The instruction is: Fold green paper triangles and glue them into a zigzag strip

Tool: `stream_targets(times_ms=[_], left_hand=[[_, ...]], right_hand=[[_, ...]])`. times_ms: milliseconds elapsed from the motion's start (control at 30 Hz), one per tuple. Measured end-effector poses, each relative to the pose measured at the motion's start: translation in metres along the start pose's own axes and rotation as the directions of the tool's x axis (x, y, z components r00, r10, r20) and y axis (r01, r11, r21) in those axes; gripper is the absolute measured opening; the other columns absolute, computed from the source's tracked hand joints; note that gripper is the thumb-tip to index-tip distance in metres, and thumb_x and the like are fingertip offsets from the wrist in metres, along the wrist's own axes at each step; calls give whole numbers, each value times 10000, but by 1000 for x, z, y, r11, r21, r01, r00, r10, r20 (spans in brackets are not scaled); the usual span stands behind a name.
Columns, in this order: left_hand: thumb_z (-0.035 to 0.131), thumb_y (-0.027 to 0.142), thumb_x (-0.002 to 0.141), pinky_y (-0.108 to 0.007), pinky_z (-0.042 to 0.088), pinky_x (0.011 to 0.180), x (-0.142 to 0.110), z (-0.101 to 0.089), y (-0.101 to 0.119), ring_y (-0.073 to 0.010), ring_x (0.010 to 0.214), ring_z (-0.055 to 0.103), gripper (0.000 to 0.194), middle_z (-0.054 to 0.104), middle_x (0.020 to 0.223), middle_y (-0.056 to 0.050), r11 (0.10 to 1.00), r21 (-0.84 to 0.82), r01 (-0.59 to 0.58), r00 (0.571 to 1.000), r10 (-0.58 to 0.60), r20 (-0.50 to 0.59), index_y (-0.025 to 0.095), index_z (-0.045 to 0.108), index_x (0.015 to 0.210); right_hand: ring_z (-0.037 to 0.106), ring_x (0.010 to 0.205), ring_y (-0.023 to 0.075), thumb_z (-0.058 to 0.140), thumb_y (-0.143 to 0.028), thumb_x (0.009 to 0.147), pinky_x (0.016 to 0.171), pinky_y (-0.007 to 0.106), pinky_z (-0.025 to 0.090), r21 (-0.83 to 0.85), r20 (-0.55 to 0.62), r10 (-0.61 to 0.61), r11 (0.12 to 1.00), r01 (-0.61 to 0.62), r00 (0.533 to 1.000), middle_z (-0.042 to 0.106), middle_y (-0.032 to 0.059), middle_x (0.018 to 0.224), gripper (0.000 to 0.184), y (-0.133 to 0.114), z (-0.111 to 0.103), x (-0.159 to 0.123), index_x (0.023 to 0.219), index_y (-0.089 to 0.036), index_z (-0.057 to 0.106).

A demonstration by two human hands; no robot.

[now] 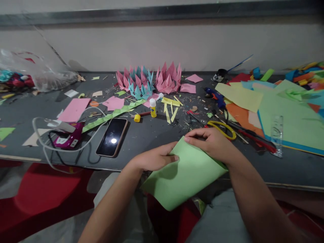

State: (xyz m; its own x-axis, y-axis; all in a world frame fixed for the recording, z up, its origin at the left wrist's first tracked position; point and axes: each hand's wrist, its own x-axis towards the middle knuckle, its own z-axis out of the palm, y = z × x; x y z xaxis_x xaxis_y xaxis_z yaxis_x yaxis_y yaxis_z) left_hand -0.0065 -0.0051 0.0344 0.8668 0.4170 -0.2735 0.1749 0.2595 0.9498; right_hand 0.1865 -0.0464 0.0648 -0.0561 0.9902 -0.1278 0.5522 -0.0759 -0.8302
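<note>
A sheet of light green paper [186, 179] is held between both hands at the table's front edge, one corner pointing up and away and its near part hanging over my lap. My left hand [158, 157] grips the paper's left edge, thumb on the near face and the other fingers mostly hidden behind. With thumb and fingers, my right hand [210, 141] pinches it close to the top corner. Yellow-handled scissors [231, 135] lie just past my right hand. Beyond the hands stand an uncapped glue stick [153, 108] and its yellow cap [137, 118].
Folded pink and blue paper crowns [168, 81] stand at the back. A phone [112, 137] and a purple power strip [68, 136] with a white cable are on the left. A blue glue gun [215, 96], a clear ruler [277, 135] and piled coloured sheets [293, 114] lie right.
</note>
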Motion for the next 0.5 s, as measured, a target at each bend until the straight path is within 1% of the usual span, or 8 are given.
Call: stream_targets(times_ms=[100,200,267,300,367,433,467,500], left_hand=[[540,240,799,-299,466,763,0,1,0,-204,909,582,448,642,1006,-70,1000,6,-7,1000,7,-9,191,488,1242],[529,234,805,-277,468,751,0,-1,1,-199,924,574,447,628,1028,-67,999,52,0,1000,1,-19,188,473,1246],[539,249,805,-263,468,736,-1,-5,3,-189,904,576,414,628,1017,-58,996,90,22,1000,-21,-18,185,494,1212],[545,264,805,-260,468,718,-2,-7,4,-183,871,581,377,634,987,-51,994,105,44,999,-43,-15,178,521,1171],[555,297,804,-255,463,678,-4,-14,6,-163,788,581,281,644,898,-35,986,138,88,996,-86,-22,156,582,1046],[569,315,797,-251,454,666,-5,-20,7,-142,729,571,217,640,812,-23,982,164,90,994,-79,-71,135,616,908],[577,317,791,-252,452,671,-5,-23,7,-135,717,567,205,636,784,-20,984,161,73,992,-56,-111,129,620,858],[586,315,782,-255,453,681,-5,-25,7,-130,714,566,197,633,768,-19,988,146,50,987,-27,-156,126,621,825]], right_hand=[[625,747,158,543,-417,764,662,239,469,3,-1,9,1000,-9,1000,698,-2,779,262,-1,1,0,760,-195,683],[619,748,158,550,-418,760,670,241,463,16,-31,5,1000,-5,1000,698,-1,785,261,1,-1,-1,754,-195,686],[610,734,162,574,-429,737,670,254,460,32,-115,12,999,-8,993,694,4,775,264,5,-7,-1,741,-192,688],[603,719,161,594,-438,717,662,260,458,44,-183,29,999,-21,983,692,8,766,268,8,-12,-2,738,-189,689],[581,675,152,641,-455,663,625,263,448,84,-353,100,994,-75,930,686,15,748,290,17,-25,-3,746,-182,694],[553,626,137,672,-462,617,568,257,428,142,-522,204,978,-152,828,679,22,727,319,28,-39,-5,766,-181,699],[543,608,133,681,-457,595,548,256,421,167,-597,245,969,-181,764,673,27,713,320,34,-45,-6,752,-178,699],[538,595,133,682,-450,581,530,259,417,162,-655,254,967,-196,712,667,33,697,315,40,-50,-7,731,-173,698]])
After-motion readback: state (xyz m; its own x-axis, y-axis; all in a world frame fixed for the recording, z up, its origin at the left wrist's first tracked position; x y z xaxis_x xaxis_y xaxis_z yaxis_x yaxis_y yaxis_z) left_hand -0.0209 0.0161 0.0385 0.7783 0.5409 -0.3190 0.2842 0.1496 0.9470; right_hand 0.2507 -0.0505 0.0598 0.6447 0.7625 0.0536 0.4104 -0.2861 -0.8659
